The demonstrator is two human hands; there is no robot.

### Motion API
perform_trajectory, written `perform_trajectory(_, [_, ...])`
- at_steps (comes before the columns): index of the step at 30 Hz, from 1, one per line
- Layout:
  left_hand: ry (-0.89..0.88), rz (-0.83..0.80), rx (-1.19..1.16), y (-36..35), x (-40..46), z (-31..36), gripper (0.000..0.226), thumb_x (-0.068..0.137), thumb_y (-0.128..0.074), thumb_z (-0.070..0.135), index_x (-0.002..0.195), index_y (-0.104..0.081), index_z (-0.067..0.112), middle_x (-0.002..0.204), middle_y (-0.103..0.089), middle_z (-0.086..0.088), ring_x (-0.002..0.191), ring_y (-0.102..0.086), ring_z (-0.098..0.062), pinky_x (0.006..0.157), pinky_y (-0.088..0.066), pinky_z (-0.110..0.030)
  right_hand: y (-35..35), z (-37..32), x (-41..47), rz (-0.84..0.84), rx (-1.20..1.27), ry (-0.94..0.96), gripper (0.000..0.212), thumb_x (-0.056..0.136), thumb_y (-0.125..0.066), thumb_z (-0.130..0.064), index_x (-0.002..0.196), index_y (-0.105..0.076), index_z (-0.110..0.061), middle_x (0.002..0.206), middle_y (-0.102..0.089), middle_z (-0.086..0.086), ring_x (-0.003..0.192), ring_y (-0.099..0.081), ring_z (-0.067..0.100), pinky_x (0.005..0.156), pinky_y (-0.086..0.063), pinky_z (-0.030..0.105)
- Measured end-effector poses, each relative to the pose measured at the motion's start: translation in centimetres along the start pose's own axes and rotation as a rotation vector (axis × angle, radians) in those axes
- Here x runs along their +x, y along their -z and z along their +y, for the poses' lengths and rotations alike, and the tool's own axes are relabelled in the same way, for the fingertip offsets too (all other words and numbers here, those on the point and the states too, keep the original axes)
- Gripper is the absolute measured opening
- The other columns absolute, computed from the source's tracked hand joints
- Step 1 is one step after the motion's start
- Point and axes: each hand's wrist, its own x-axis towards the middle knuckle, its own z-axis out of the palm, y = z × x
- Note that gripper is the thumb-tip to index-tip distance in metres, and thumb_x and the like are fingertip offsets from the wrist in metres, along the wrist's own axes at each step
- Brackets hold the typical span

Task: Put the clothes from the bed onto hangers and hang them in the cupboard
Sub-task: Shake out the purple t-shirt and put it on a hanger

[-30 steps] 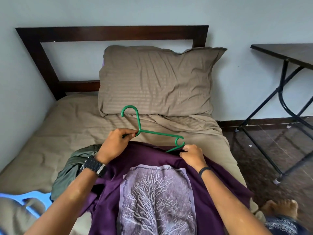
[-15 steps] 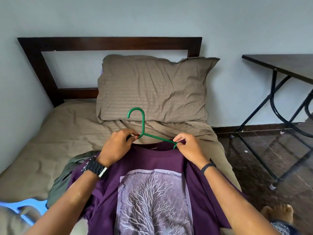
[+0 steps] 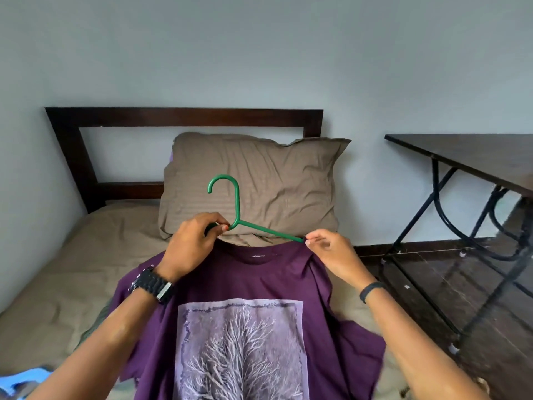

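The hanger (image 3: 237, 209) I hold is bright green. The T-shirt (image 3: 248, 287) is deep purple, with a pale lilac square on its front printed with a white branching tree. The pillow (image 3: 259, 180) is greyish brown with faint woven stripes, and the bed sheet (image 3: 95, 264) is a plain matching taupe. The headboard (image 3: 184, 116) is dark brown wood. The wall (image 3: 259, 53) is pale blue-grey. My watch (image 3: 151, 284) is black, my wristband (image 3: 372, 290) black too. The side table (image 3: 473, 151) is dark brown on black legs

My purple tree-print T-shirt (image 3: 248, 284) hangs front-on over the bed, the green hanger (image 3: 237, 209) tilted, hook up, its right arm entering the shoulder.
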Motion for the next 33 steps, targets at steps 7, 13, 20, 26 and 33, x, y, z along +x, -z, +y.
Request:
perform_trajectory(7, [-0.072,0.078,-0.039,2.4,1.1,2.5,0.008,0.089,-0.063,0.011,0.088,-0.069,0.015,0.079,-0.063,0.014,0.075,-0.055,0.001,0.068,-0.037,-0.008,3.6,-3.3,0.6,-0.088,-0.091,0.125,0.015,0.092,-0.06,-0.014,0.094,-0.071,-0.003,0.091,-0.071,0.016,0.091,-0.065,0.031,0.082,-0.049,0.035])
perform_trajectory(13, [-0.148,0.108,-0.055,4.4,3.7,5.1,0.006,0.09,-0.062,0.012,0.089,-0.068,0.015,0.083,-0.065,0.011,0.079,-0.06,-0.008,0.072,-0.045,-0.026,5.8,-9.3,1.8,-0.191,-0.081,0.294,0.023,0.097,-0.053,-0.015,0.112,-0.069,-0.005,0.108,-0.07,0.009,0.105,-0.063,0.023,0.097,-0.046,0.037])
perform_trajectory(20, [-0.211,0.199,-0.123,7.5,6.7,7.3,0.014,0.087,-0.066,0.023,0.095,-0.054,0.026,0.077,-0.058,0.014,0.072,-0.054,-0.002,0.067,-0.042,-0.024,9.3,-16.2,3.3,-0.257,-0.102,0.388,0.017,0.092,-0.061,-0.014,0.103,-0.071,-0.004,0.102,-0.071,0.012,0.093,-0.062,0.013,0.09,-0.045,0.025])
perform_trajectory(26, [-0.121,0.177,0.01,11.3,6.6,4.9,0.019,0.088,-0.064,0.03,0.099,-0.049,0.035,0.078,-0.062,0.009,0.075,-0.058,-0.018,0.073,-0.047,-0.035,14.0,-18.8,3.3,-0.039,-0.095,0.42,0.015,0.091,-0.062,-0.015,0.097,-0.073,-0.007,0.097,-0.073,0.005,0.094,-0.066,0.014,0.091,-0.047,0.029])
perform_trajectory(33, [-0.137,0.046,0.035,12.7,7.8,9.2,0.013,0.094,-0.055,0.031,0.082,-0.056,0.029,0.066,-0.061,0.01,0.062,-0.057,-0.003,0.065,-0.044,-0.024,15.0,-21.3,2.3,0.004,-0.16,0.479,0.016,0.09,-0.065,-0.018,0.099,-0.074,-0.009,0.098,-0.071,-0.002,0.09,-0.063,0.005,0.086,-0.044,0.017])
